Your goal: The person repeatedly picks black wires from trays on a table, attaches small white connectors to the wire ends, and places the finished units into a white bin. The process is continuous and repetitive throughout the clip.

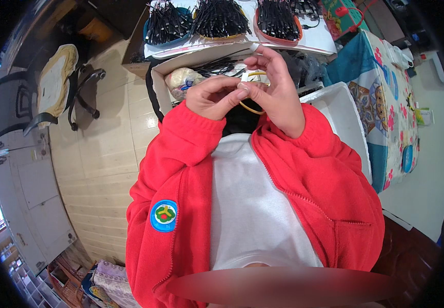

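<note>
In front of my chest, my left hand (211,96) and my right hand (279,91) meet, both closed in a pinch at thumb and fingertips. Between the fingertips is a small white piece like a connector (244,77). A thin yellow loop (252,109), like a cord or cable, curves above and below the right thumb. By the raised right index finger shows a small white tip (254,46); whether that hand touches it I cannot tell. Beneath the hands, an open white box (161,84) contains black cables (216,65) and a pale wrapped bundle (182,79).
Behind the box, bundles of black cables fill a blue basin (147,41), a yellow one (222,37) and a red one (278,42). A white foam tray (342,97) stands at right, beside a flower-patterned table (393,102). An office chair (52,87) is at left.
</note>
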Tool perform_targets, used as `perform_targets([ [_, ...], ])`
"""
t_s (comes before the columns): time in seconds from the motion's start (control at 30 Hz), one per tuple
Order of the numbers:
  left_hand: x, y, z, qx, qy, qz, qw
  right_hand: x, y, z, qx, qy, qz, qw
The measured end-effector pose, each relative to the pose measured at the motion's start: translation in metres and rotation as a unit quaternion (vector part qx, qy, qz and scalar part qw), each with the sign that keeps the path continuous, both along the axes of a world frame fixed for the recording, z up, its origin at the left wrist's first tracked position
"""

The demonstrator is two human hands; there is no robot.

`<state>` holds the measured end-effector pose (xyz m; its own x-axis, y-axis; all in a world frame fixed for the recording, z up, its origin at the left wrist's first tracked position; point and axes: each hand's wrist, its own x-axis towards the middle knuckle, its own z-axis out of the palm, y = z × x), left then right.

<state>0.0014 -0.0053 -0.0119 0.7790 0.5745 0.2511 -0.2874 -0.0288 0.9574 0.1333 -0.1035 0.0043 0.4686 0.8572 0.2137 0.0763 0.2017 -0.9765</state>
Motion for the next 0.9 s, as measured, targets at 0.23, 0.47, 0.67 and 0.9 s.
perform_targets([
  [0.23,-0.002,0.003,0.002,-0.048,0.003,-0.047,0.998,0.003,-0.002,0.003,-0.017,-0.065,-0.003,0.998],
  [0.47,-0.003,0.020,0.011,-0.163,0.025,-0.105,0.981,0.013,-0.001,0.000,-0.046,0.101,0.142,0.984],
  [0.67,-0.003,0.016,0.012,-0.090,0.075,-0.075,0.990,0.015,-0.002,-0.001,-0.063,0.033,0.118,0.990],
  [0.9,0.001,0.014,0.010,0.099,0.058,-0.020,0.993,0.016,-0.003,-0.001,-0.072,0.013,0.123,0.990],
])
